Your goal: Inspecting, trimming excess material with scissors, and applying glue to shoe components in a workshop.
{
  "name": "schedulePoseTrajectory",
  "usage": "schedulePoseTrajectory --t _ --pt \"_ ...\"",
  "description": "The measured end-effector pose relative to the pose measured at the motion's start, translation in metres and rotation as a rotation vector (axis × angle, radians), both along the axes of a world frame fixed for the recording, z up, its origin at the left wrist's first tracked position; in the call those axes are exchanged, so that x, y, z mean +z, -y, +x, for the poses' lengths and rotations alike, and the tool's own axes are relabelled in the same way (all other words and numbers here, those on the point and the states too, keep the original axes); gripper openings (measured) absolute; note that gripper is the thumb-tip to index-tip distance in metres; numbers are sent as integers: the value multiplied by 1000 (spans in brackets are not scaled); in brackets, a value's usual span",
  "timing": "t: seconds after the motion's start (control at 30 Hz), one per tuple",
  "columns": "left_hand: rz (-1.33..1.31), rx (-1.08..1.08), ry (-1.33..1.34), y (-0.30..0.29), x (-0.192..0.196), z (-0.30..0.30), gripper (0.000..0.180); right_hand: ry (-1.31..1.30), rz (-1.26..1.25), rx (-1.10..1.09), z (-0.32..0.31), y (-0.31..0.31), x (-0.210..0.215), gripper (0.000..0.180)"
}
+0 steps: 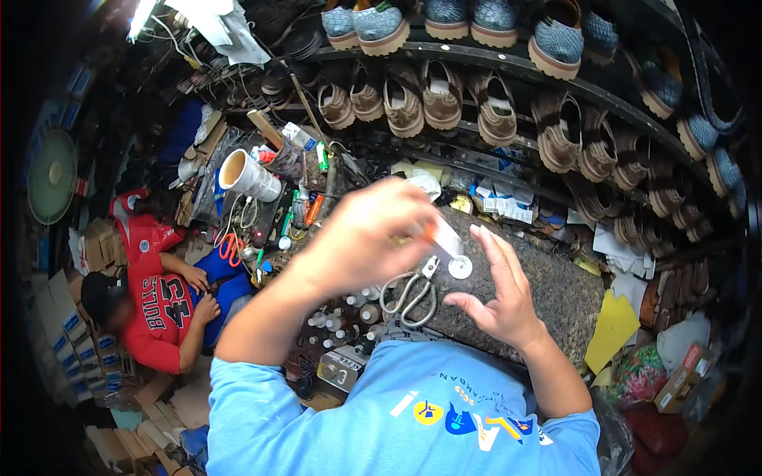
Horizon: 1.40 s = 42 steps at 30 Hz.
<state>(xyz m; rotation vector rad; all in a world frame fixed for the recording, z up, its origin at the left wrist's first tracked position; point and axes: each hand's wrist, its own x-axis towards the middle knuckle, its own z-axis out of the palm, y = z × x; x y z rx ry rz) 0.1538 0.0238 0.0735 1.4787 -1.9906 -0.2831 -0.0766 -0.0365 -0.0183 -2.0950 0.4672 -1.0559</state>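
White strip above slab edge

Curved shelves carry rows of brown woven shoes with blue slip-ons above. A white paper cup lies tilted among markers and bottles (a crowded heap). At left a person in a red shirt sits beside cardboard boxes. Yellow paper lies at right.

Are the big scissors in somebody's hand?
No, the scissors lie on the dark stone slab, below the left hand and beside the right hand.
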Motion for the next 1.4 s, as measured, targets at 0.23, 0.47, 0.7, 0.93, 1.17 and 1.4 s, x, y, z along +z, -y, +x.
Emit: schedulePoseTrajectory --t 0.23,0.47,0.7,0.93,1.17,1.4 --pt "7 608 541 8 23 167 25 250 -165 587 15 -1 113 39" --pt "142 534 803 65 -40 222 23 746 -568 405 41 -11 149 38" --pt "226 533 1180 54 -60 253 11 77 -253 387 -70 0 173 15" --pt "70 786 814 16 -20 255 19 61 -255 221 -77 53 128 30" --pt "731 927 840 14 9 258 22 154 46 -105 -133 21 52 32" --pt "694 887 888 11 -8 273 18 132 85 -261 -149 1 34 22"
